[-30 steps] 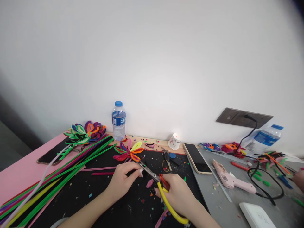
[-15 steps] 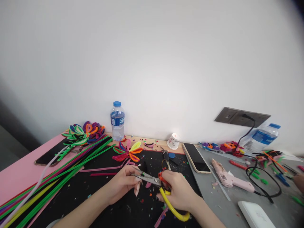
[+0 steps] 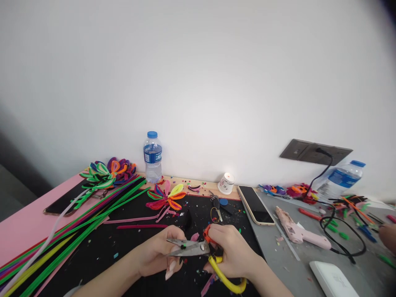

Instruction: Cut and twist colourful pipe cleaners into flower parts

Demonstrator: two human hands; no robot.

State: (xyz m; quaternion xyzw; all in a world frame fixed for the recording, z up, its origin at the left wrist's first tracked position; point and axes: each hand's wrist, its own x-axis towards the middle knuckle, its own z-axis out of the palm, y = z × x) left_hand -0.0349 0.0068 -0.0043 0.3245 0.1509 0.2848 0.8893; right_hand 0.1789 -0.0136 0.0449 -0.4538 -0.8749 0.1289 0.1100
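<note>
My right hand (image 3: 233,251) is closed round the orange and yellow handles of a pair of scissors (image 3: 193,248), whose blades point left. My left hand (image 3: 159,253) sits under the blade tips with fingers curled, pinching something small and dark that I cannot make out. Both hands hover over the black mat (image 3: 130,247). A pink petal-shaped piece (image 3: 194,236) lies just behind the blades. A multicoloured pipe-cleaner flower (image 3: 167,197) lies further back on the mat.
Long pipe cleaners (image 3: 71,231) fan out at left beside a dark phone (image 3: 62,202). Water bottle (image 3: 152,156), small cup (image 3: 225,184), keys (image 3: 216,206), phone (image 3: 255,199), pink glue gun (image 3: 297,233) with black cable, white box (image 3: 332,280). Another person's hand (image 3: 388,237) shows at the right edge.
The scissors swung from pointing up-left to lying nearly level, and both hands drew nearer to me. My left hand moved under the blade tips.
</note>
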